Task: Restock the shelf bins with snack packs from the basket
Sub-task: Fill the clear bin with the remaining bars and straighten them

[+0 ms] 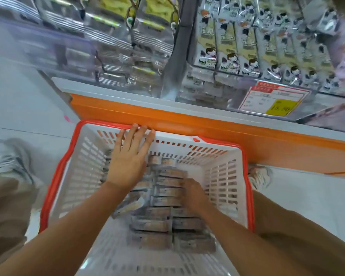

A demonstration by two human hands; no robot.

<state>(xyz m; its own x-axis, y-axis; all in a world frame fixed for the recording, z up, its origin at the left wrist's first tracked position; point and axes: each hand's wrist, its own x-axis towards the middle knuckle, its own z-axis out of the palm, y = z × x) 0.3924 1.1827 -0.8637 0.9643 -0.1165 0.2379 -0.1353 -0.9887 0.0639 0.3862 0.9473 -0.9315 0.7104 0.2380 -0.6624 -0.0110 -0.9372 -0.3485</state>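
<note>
1. Basket (54, 182): white with a red rim, on the floor, far rim against the orange shelf base (167, 116).
2. Snack packs (163, 226): flat on the basket bottom, in two side-by-side rows from the near wall toward the far wall. Long axis of each pack across the basket, parallel to the shelf front, ends toward the left and right walls.
3. Loose pack (127, 208): at the left edge of the rows, skewed, long axis on a diagonal to the others.
4. Left hand (130, 156): palm down, fingers straight and spread, holding nothing. Placed over the far-left part of the basket, fingertips at the far rim. Packs below it and off to its right.
5. Right hand (194, 195): lower, down on the right-hand row and touching the packs there. Blurred, fingertips out of sight; gripping or merely resting, cannot tell.
6. Bulk of both rows between the two forearms, nearer the camera than either hand.
7. Left shelf bin (48, 46): clear-walled, above the base, filled with silver and green packs, blurred.
8. Right shelf bin (227, 71): clear-walled, filled with rows of upright packs printed with a cartoon figure. Price tag (275, 100) with a yellow patch on its front.
9. Pale shoe (10, 158) left of the basket, on the floor.
</note>
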